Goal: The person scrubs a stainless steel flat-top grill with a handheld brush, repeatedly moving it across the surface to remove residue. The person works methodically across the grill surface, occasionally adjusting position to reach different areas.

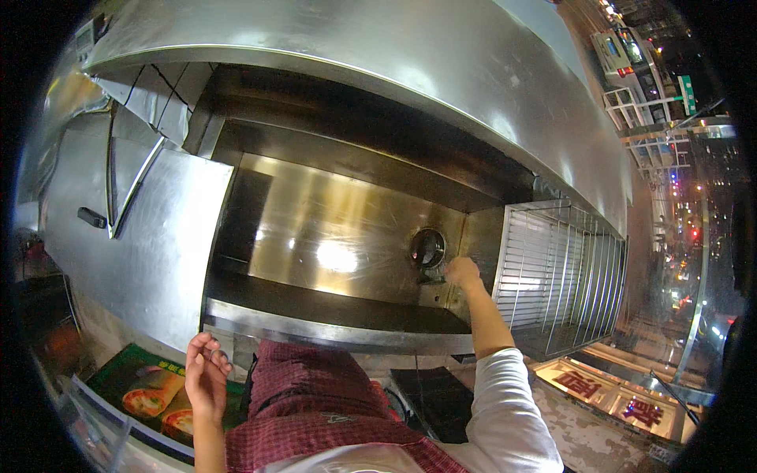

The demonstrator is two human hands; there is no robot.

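My right hand (463, 273) reaches into a deep stainless-steel basin (319, 201), near its right end wall. Just left of the fingertips is a round dark opening (427, 248) in the basin floor. A small dark patch (433, 277) lies by the fingers; whether it is a held object or a reflection, I cannot tell. Outside the front rim, at the lower left, hangs my left hand (207, 372). Its palm faces up, the fingers are loosely curled and apart, and it holds nothing.
A metal wire rack (556, 278) adjoins the basin's right end. On the left steel top (148, 254) lie metal tongs (115, 222). A broad steel ledge (366, 41) runs along the far side. Illuminated signs (603, 390) are at lower right; a street with vehicles (636, 71) lies beyond.
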